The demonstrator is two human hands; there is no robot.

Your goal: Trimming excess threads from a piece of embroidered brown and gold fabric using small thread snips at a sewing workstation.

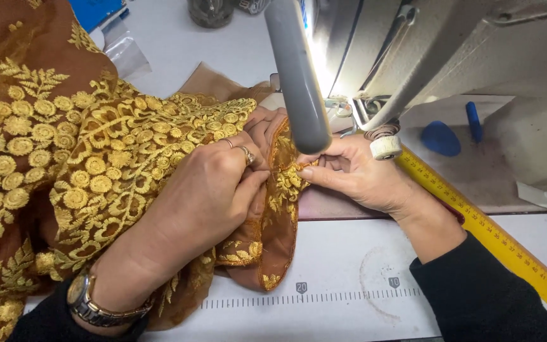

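Note:
A brown sheer fabric with gold floral embroidery lies heaped over the left of a white sewing table. My left hand, with rings and a wristwatch, presses down on the fabric's folded edge. My right hand pinches the same embroidered edge between thumb and fingers, just in front of the sewing machine's needle area. A small roll of tape sits on one right finger.
The sewing machine body fills the upper right. A grey bar hangs in front. A yellow measuring tape runs diagonally at right. Blue chalk pieces lie behind it. A dark jar stands at the back.

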